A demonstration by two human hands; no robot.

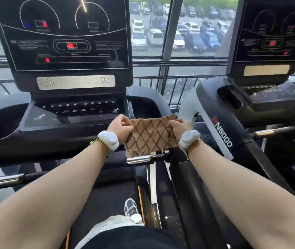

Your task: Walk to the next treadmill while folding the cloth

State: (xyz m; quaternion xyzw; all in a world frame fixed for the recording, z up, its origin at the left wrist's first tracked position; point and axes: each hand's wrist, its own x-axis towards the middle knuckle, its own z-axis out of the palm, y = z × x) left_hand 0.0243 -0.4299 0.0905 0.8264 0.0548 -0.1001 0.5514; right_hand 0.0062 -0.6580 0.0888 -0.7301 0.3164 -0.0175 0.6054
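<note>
A tan cloth [150, 135] with a brown diamond pattern is stretched between both hands, just above a chrome handlebar grip [140, 159] of the treadmill. My left hand [120, 128] grips its left edge with curled fingers. My right hand [178, 128] grips its right edge the same way. Each wrist wears a white padded band. The cloth's lower edge hangs down to the grip.
The treadmill console [71, 42] with red lit displays rises ahead, its button panel [78, 106] below. A second treadmill [269, 97] stands at the right. My shoe [131, 208] is on the belt. A railing and window lie behind.
</note>
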